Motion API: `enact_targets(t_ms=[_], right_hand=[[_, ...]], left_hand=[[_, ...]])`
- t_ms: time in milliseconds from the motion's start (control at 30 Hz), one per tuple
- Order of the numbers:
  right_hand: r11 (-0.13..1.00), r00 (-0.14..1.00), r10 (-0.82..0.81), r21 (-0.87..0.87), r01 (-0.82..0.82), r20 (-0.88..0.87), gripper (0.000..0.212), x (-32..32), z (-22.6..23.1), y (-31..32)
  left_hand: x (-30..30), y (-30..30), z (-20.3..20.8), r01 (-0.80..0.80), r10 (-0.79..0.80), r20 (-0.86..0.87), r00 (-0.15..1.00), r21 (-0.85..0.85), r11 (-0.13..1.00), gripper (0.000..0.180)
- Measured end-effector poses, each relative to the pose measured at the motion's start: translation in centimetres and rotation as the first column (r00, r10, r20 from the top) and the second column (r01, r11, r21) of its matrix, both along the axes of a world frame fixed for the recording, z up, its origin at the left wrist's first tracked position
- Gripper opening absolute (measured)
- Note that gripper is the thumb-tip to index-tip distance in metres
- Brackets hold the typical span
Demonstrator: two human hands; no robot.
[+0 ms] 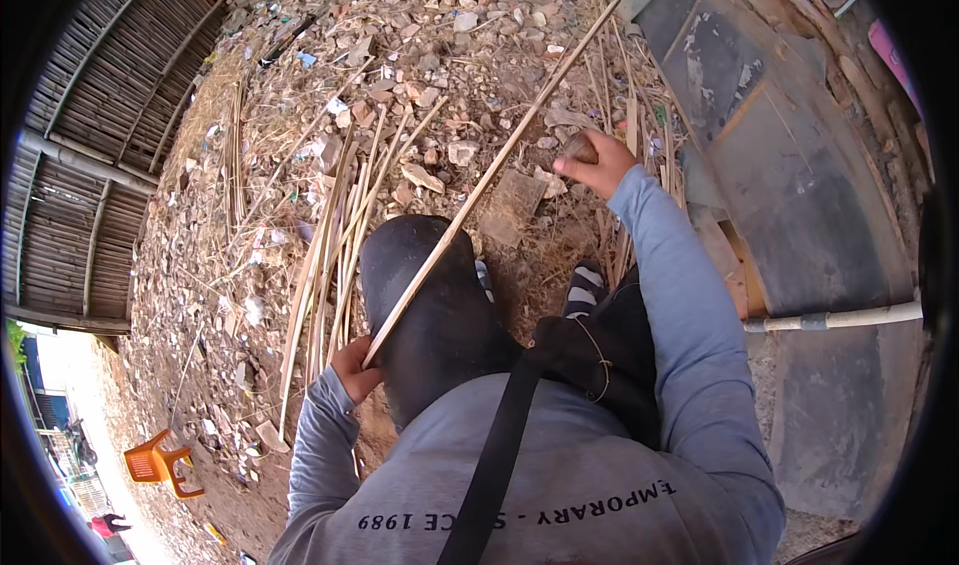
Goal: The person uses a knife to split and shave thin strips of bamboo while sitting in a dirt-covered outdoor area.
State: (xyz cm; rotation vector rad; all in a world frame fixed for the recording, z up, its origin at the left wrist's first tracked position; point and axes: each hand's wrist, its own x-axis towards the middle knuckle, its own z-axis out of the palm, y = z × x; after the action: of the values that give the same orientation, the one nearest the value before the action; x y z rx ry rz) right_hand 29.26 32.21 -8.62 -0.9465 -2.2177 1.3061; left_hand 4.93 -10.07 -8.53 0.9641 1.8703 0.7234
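Observation:
A long, pale bamboo strip [489, 172] slants from beside my left thigh up to the far right, passing over my left knee. My left hand [357, 368] is closed around its near end. Off to the right of the strip, my right hand [605, 165] grips a rounded brown-grey object [578, 148]; its kind is hard to tell, as the fingers cover part of it. That hand is apart from the strip. More split bamboo strips [335, 250] lie in a loose bundle on the ground to the left of my left leg.
Broken brick and stone rubble [440, 75] covers the ground. Grey sheet panels [789, 185] lean along the right side, with a pale pole [839, 320] across them. A bamboo-slat wall [100, 85] stands at the left. An orange plastic chair [155, 462] is at lower left.

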Motion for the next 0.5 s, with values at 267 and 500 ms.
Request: enact_targets(t_ms=[267,500], right_hand=[[0.825,0.891,0.246,0.399,-0.399,0.381,0.046,-2.4,2.5,-4.3],[0.936,0.919,0.099,0.277,-0.216,0.381,0.032,-2.7,0.9,-2.7]], left_hand=[[-0.3,-1.1,-0.9,-0.101,0.096,0.207,0.974,0.015,0.995,0.014],[0.3,0.3,0.1,-0.037,0.038,0.076,0.996,-0.005,0.999,0.024]])
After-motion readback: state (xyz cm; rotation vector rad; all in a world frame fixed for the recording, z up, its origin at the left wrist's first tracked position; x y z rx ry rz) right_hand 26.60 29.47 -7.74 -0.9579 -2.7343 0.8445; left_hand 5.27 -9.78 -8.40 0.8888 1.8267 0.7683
